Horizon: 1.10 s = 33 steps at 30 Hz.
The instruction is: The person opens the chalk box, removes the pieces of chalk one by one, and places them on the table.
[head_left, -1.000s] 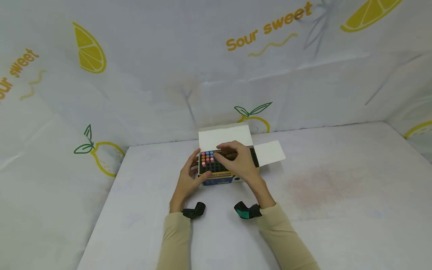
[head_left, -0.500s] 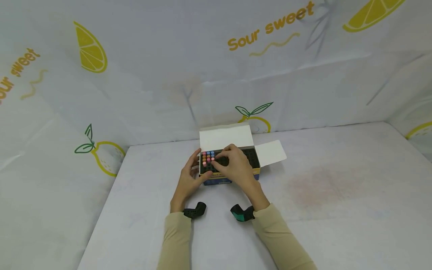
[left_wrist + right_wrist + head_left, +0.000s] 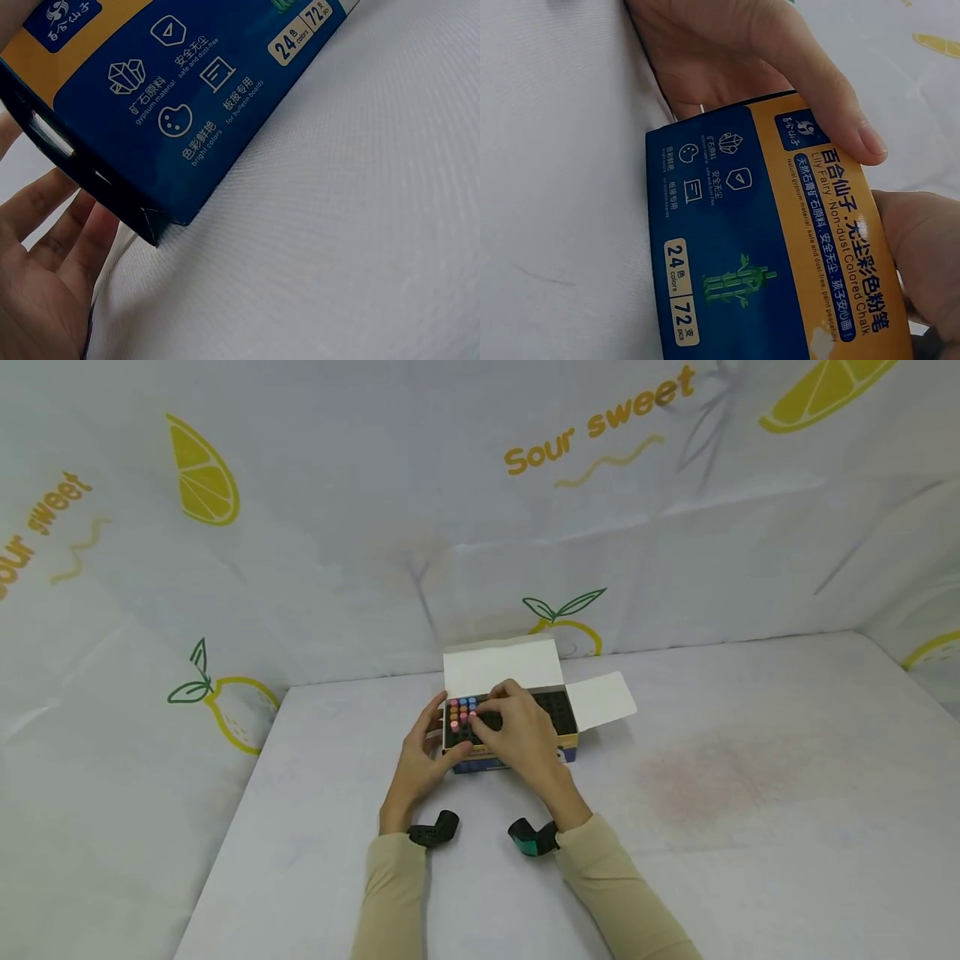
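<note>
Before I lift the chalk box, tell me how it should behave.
The chalk box looks like thin card, so its walls may flex if squeezed. Its open white side flap would probably swing loosely. Visible chalk sticks cluster toward the left end, so that end might feel heavier.

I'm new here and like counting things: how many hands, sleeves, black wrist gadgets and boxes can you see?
Left hand and right hand: 2
Sleeves: 2
Black wrist gadgets: 2
Chalk box: 1
Total: 7
</note>
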### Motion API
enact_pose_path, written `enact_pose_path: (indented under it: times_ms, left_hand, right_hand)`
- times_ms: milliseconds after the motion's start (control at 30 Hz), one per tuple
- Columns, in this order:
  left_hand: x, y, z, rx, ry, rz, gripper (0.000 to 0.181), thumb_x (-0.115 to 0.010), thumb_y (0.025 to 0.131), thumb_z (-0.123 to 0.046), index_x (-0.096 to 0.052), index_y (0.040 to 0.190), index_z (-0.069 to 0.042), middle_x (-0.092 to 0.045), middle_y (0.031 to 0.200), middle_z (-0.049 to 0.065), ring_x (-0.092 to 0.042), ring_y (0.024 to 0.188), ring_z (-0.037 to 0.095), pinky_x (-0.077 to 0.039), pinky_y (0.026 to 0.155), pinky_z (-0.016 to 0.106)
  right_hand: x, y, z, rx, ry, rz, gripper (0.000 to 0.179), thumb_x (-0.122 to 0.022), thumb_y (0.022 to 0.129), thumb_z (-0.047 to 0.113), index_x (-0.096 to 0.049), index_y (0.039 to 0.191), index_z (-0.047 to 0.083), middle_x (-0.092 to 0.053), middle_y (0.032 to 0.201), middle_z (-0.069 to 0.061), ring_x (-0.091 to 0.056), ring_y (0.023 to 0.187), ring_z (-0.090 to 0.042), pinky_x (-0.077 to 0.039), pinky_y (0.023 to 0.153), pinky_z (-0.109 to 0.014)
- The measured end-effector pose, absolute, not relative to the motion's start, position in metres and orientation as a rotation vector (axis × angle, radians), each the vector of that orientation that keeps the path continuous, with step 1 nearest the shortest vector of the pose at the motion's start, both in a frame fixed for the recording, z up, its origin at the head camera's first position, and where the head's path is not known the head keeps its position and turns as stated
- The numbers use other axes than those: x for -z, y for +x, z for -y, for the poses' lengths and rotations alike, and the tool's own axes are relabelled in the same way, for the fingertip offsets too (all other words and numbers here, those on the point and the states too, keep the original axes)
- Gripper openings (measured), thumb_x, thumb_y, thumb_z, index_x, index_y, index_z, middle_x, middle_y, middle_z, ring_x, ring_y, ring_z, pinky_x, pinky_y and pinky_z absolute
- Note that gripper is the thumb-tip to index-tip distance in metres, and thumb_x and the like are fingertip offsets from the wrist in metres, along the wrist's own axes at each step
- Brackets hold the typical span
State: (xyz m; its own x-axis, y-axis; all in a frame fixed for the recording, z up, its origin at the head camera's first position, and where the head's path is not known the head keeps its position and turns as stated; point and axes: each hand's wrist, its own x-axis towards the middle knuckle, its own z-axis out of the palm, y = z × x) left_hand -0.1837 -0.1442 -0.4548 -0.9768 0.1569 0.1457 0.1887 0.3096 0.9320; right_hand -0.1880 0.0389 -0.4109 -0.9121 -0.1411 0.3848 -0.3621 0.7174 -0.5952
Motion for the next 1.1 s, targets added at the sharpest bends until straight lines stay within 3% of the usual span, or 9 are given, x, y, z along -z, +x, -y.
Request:
enact_pose_path:
  times_ms: [167,333,633,767,967,1100]
  left_hand:
    - [0.432,-0.170,0.140,1.806,-0.348,2.506,0.085,-0.080,0.086,-0.025,-0.037,0.159,-0.012,-0.053,0.142,0.026,-0.054,0.124,0.042,-0.045,0.109,0.057]
    - [0.441,-0.173,0.143,1.800,-0.359,2.485,0.086,-0.079,0.086,-0.025,-0.037,0.159,-0.012,-0.052,0.142,0.027,-0.054,0.124,0.044,-0.046,0.108,0.059]
    - [0.469,-0.188,0.150,1.780,-0.396,2.469,0.088,-0.080,0.085,-0.047,-0.037,0.159,-0.029,-0.055,0.142,0.017,-0.056,0.124,0.034,-0.047,0.108,0.053]
    - [0.469,-0.190,0.148,1.783,-0.392,2.485,0.087,-0.080,0.085,-0.049,-0.037,0.158,-0.034,-0.054,0.143,0.014,-0.056,0.125,0.030,-0.048,0.109,0.051]
    - [0.468,-0.189,0.148,1.775,-0.360,2.509,0.085,-0.082,0.086,-0.038,-0.036,0.158,-0.036,-0.053,0.145,0.012,-0.055,0.129,0.027,-0.048,0.111,0.049]
    - [0.468,-0.188,0.149,1.772,-0.353,2.509,0.085,-0.081,0.087,-0.035,-0.036,0.158,-0.036,-0.052,0.146,0.012,-0.053,0.129,0.028,-0.047,0.111,0.052]
  right_hand:
    - [0.411,-0.189,-0.037,-1.021,0.402,2.552,0.020,-0.078,0.091,0.025,-0.083,0.101,0.009,-0.068,0.111,-0.007,-0.063,0.082,-0.019,-0.050,0.056,-0.026]
    - [0.410,-0.189,-0.034,-1.101,0.389,2.467,0.021,-0.079,0.090,0.023,-0.083,0.101,0.006,-0.066,0.109,-0.008,-0.060,0.075,-0.018,-0.042,0.051,-0.023]
    - [0.403,-0.189,-0.032,-1.229,0.387,2.329,0.019,-0.077,0.092,0.019,-0.082,0.101,0.003,-0.066,0.110,-0.012,-0.063,0.082,-0.023,-0.041,0.058,-0.024]
    - [0.396,-0.186,-0.037,-1.266,0.375,2.276,0.020,-0.078,0.091,0.019,-0.082,0.100,0.002,-0.065,0.110,-0.013,-0.065,0.084,-0.024,-0.049,0.064,-0.028]
    - [0.383,-0.178,-0.044,-1.378,0.381,2.227,0.018,-0.079,0.088,0.017,-0.082,0.096,0.001,-0.065,0.103,-0.014,-0.066,0.086,-0.030,-0.059,0.069,-0.041]
    - [0.375,-0.172,-0.049,-1.451,0.386,2.250,0.017,-0.079,0.087,0.016,-0.082,0.095,0.001,-0.068,0.097,-0.014,-0.067,0.081,-0.028,-0.057,0.067,-0.033]
